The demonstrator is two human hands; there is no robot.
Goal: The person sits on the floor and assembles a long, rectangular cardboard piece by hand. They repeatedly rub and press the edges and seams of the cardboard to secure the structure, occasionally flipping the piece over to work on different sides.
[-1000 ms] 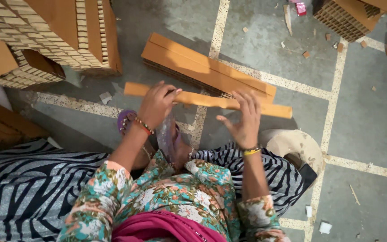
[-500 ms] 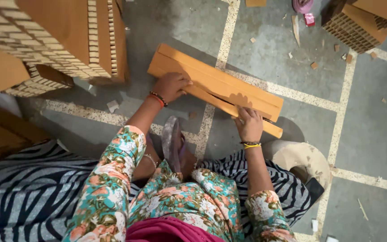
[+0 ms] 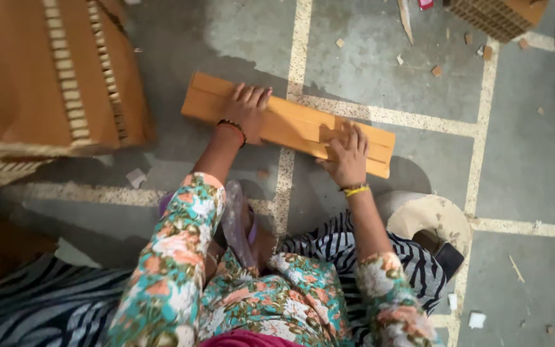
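A stack of long orange cardboard strips [image 3: 293,122] lies flat on the grey floor, slanting down to the right. My left hand [image 3: 245,109] rests palm down on its left half, fingers spread. On the right half sits my right hand [image 3: 347,157], pressing a narrower strip against the stack near its lower edge. Both arms wear floral sleeves; the left wrist has a dark beaded band, the right wrist a yellow one.
A large block of honeycomb cardboard [image 3: 52,77] stands at the left. Another honeycomb block [image 3: 499,14] is at the top right. A round pale pot [image 3: 428,222] sits by my right elbow. Zebra-striped cloth [image 3: 40,308] covers the lower left. Small cardboard scraps dot the floor.
Both hands have moved forward with the narrow strip and laid it onto the wider stack. The left hand now lies flat on the stack's left half.
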